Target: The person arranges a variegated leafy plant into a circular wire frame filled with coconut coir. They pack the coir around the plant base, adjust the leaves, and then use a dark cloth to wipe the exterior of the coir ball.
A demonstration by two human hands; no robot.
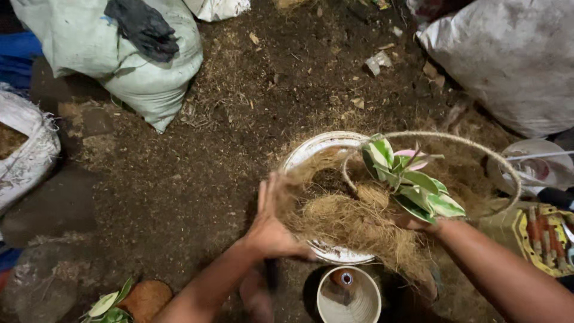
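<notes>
Dim light falls on a dark earth floor (179, 179) strewn with fibre and scraps. Bulging white sacks (143, 66) lie at the top left, left edge and top right (508, 54); a blue sheet (18, 54) shows far left.

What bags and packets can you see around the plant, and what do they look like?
Pale green sack: top left, bulging, with a black bag lying on it.
White woven sack: left edge, open, with brown stuff inside.
Grey-white sack: top right, big and rounded.
Yellow packet: right edge, flat, with red patterns.
</notes>
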